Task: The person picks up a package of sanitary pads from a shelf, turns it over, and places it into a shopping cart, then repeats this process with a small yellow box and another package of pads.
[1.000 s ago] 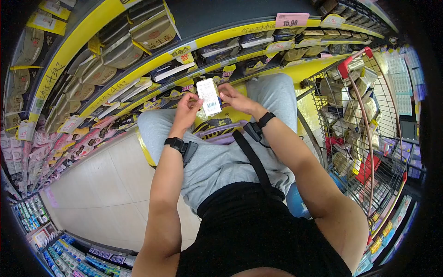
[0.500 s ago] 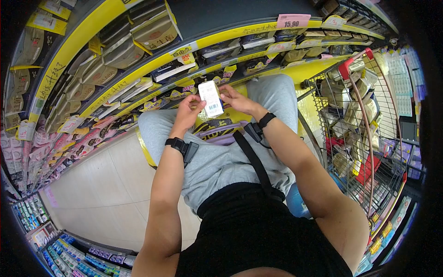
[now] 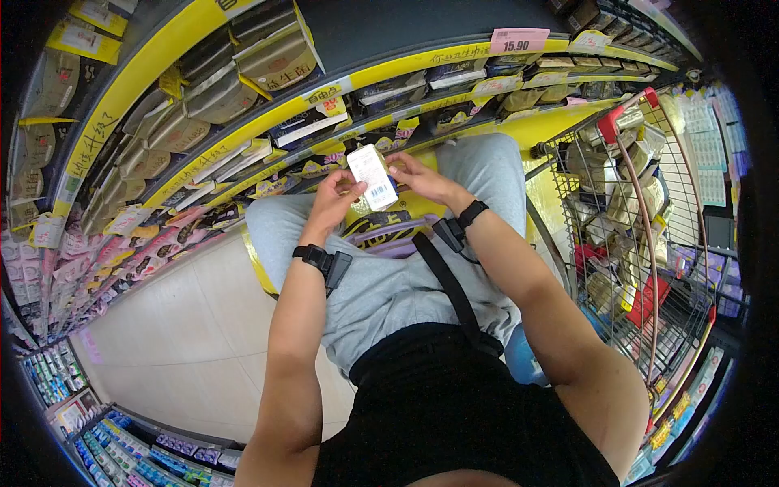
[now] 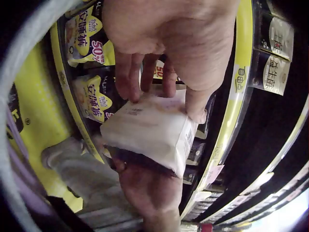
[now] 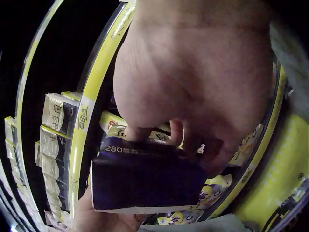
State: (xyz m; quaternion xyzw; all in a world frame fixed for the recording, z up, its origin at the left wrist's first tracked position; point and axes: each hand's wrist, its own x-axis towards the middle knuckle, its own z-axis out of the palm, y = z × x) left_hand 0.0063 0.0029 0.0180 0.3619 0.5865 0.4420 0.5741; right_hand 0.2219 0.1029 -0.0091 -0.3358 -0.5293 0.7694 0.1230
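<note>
In the head view, a small pack of sanitary pads (image 3: 371, 180) is up in front of the person's knees, its white barcode side facing the head camera. The left hand (image 3: 331, 200) holds it at its left edge, thumb on the white face. At the opposite edge, the right hand (image 3: 422, 178) grips it with thumb and fingers. The left wrist view shows the pale side of the pack (image 4: 149, 125) between both hands. Its dark blue face (image 5: 145, 181), marked 280, appears in the right wrist view, with the right fingers curled over its upper edge.
Shelves with yellow edge strips (image 3: 454, 50) and packs of pads (image 3: 280, 65) curve across the front and left. A wire shopping cart (image 3: 649, 243) full of packs stands at the right. Yellow surface (image 3: 357, 217) shows between the knees; tiled floor (image 3: 195, 333) lies left.
The pack has tilted a little and shifted slightly toward the body and right in the head view. Both hands keep their hold on it.
</note>
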